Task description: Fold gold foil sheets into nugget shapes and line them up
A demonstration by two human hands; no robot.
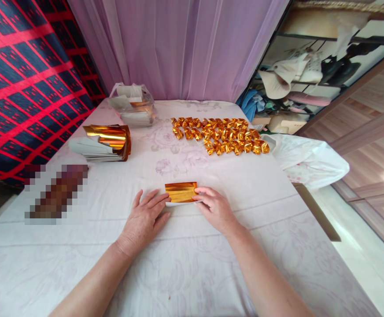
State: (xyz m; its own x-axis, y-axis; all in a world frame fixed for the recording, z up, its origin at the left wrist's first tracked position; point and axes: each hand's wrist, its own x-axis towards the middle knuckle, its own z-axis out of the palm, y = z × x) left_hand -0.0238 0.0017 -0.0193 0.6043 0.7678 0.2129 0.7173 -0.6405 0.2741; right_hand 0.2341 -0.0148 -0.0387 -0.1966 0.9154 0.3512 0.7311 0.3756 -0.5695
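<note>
A sheet of gold foil paper [180, 192] lies in front of me on the table, a pale edge showing along its near side and a crease running lengthwise. My left hand [147, 215] rests flat with its fingers spread, the fingertips touching the sheet's left end. At the right end, my right hand [216, 208] has the edge of the paper between thumb and fingers. Beyond the sheet, to the right, several folded gold foil pieces [230, 134] sit in uneven rows. Farther left stands a curled stack of gold foil sheets [112, 143] with pale backs.
A clear plastic bag [132, 105] with more paper is at the back left. The table has a pale floral cloth [185, 268]. A white plastic bag [311, 160] hangs beside the right edge. Behind are a purple curtain [185, 48] and a shelf [311, 83]. A blurred patch covers something left.
</note>
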